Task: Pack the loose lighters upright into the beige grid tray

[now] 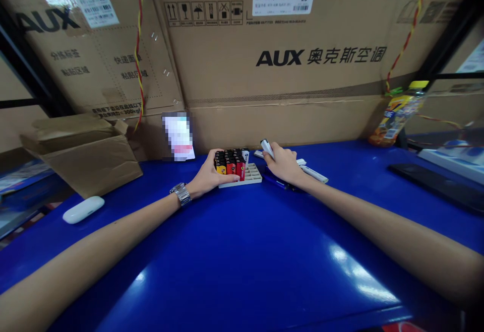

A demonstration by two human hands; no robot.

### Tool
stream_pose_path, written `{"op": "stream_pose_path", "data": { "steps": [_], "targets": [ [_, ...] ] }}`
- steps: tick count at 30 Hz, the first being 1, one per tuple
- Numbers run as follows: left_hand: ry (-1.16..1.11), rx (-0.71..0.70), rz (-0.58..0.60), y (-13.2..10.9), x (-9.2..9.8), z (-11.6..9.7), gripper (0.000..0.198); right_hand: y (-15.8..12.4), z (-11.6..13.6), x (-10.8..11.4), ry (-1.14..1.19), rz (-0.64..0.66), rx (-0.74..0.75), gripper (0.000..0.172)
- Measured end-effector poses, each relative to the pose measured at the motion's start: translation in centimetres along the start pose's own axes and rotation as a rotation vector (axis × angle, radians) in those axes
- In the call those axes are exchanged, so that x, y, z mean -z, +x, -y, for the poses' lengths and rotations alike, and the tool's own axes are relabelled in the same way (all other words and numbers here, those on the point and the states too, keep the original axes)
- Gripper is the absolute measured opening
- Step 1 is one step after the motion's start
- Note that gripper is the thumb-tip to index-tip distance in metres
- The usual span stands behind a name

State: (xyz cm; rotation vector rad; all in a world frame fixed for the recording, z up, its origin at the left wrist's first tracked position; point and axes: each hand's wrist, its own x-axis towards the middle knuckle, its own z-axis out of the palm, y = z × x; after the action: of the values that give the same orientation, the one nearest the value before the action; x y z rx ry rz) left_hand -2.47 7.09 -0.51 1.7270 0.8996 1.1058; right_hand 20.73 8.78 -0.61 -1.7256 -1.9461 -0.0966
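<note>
My left hand [209,173] is curled round the left side of a tight block of upright, black-topped stick-shaped pieces [231,167] in yellow, orange, red and white; thumb lies across the front, fingers go behind and are partly hidden; so it grips the block at its left end. The pieces stand in an off-white, shallow, gridded tray [253,174], filling its left part; bare cells show on the right, on the side facing my other hand; tray lies between my two hands, nearer the left one.

My right hand [283,163] is closed on a slim white stick-shaped piece with a black end [266,146]; the piece pokes out past the thumb, tilted, black end up and toward the left; this hand is just right of the tray, apart from it, above a loose scatter; white printed sticks [314,174] stick out from under it to the right, dark-blue glossy sticks [277,181] lie below it; count unclear, hand covers them.

All this sits toward the back of a glossy blue tabletop [242,251]; silver metal-link watch [181,194] on my left wrist; large brown printed cardboard carton [302,85] stands behind.
</note>
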Motion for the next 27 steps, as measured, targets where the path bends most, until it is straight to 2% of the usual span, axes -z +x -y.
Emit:
{"op": "stream_pose_path", "data": {
  "steps": [5, 8, 9, 13, 18, 22, 27],
  "targets": [
    [0.030, -0.034, 0.026, 0.0, 0.3, 0.4, 0.072, -0.5, 0.5, 0.8, 0.421, -0.091, 0.127, 0.013],
    [0.043, -0.038, 0.021, 0.0, 0.4, 0.5, 0.073, -1.1, 1.4, 1.3, 0.619, -0.143, 0.131, 0.011],
    [0.043, -0.039, 0.021, 0.1, 0.4, 0.5, 0.073, -1.2, 1.8, 1.4, 0.708, -0.138, 0.120, 0.015],
    [0.035, -0.046, 0.027, 0.1, 0.3, 0.6, 0.072, -2.0, 3.3, 1.6, 1.119, 0.027, 0.049, 0.043],
    [0.033, -0.053, 0.020, 0.1, 0.1, 0.5, 0.068, -3.1, 5.1, 2.1, 1.370, 0.266, -0.099, 0.058],
    [0.029, -0.063, 0.020, 0.1, 0.0, 0.3, 0.068, -4.1, 6.2, 2.0, 1.431, 0.394, -0.217, 0.058],
    [0.021, -0.055, 0.040, 0.1, 0.0, 0.3, 0.068, -4.6, 6.3, 1.2, 1.388, 0.428, -0.283, 0.045]
  ]
}}
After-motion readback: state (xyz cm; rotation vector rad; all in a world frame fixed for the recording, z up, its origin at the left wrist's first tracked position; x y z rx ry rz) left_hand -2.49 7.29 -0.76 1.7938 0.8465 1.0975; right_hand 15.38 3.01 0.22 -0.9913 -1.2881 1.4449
